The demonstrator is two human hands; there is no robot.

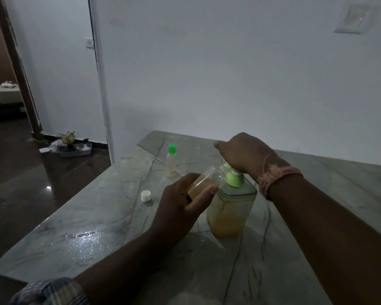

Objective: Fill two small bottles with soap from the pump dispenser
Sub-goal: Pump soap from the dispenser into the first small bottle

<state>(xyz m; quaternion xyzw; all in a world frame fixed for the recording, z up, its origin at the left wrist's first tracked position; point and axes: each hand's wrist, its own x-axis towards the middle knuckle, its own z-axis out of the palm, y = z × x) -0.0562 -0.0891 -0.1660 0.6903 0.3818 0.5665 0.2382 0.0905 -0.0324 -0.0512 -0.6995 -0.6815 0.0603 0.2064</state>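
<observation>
Dispenser (231,208): clear body with amber soap in its lower part, green pump on top; it stands upright on the table (97,216), between the two forearms.
Right hand (243,154): on top of the pump head, palm down and fingers bent over it; a pink thread band is tied at the wrist.
Left hand (180,201): just left of the dispenser, fingers and thumb wrapped round the open bottle.
Open bottle (204,179): clear, part filled with amber liquid, tilted with its mouth at the pump spout.
Second bottle (171,160): green cap on, upright, beyond and left of the dispenser.
White cap (146,196): loose on the table, left of the dispenser, apart from both bottles.
Sleeve (51,291): checked cloth, near and far left of the dispenser.
</observation>
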